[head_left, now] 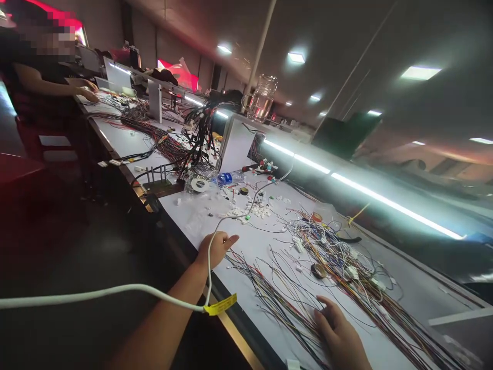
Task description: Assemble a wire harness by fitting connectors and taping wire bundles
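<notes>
My left hand (216, 247) rests at the front edge of the white table, thumb stretched out to the right and the other fingers partly hidden. I see nothing held in it. A white cable (154, 291) with a yellow tag (221, 305) runs across the view in front of my left wrist. My right hand (341, 334) is lower right, its thumb and index finger apart, over the edge of a bundle of thin coloured wires (281, 308). Whether its hidden fingers touch the wires, I cannot tell.
A larger wire heap (339, 257) lies on the right, with a tape roll (319, 271) beside it. Small white connectors (254, 211), a blue-capped bottle (224, 178) and a pronged stand (157, 180) are farther back. A glass jug (262, 100) stands on the shelf. A person (46, 82) sits far left.
</notes>
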A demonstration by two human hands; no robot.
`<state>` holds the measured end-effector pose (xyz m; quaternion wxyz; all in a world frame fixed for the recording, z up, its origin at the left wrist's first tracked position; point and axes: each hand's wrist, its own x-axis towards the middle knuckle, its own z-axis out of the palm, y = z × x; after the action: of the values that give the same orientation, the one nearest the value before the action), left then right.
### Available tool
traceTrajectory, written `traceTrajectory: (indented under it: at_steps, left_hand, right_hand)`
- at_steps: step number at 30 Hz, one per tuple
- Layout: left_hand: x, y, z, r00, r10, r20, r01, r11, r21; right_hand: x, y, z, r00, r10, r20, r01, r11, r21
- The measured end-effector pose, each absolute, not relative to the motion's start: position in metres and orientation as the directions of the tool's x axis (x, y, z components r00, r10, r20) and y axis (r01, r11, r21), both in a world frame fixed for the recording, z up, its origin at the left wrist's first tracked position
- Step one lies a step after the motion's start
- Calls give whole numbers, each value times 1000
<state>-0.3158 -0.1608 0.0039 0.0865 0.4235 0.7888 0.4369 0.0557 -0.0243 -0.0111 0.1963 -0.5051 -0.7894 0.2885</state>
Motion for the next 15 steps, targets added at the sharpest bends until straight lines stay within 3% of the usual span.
traceTrajectory:
  at_steps: [9, 15]
  left_hand:
    - [-317, -160, -3, -619, 739, 266, 591, 215, 777]
    - [-317, -158, -5, -633, 728, 262, 599, 247, 762]
  right_hand:
    - [60, -20, -14, -471, 882, -5, 684, 361, -634]
    - [60, -19, -17, -472, 881, 21, 621, 350, -701]
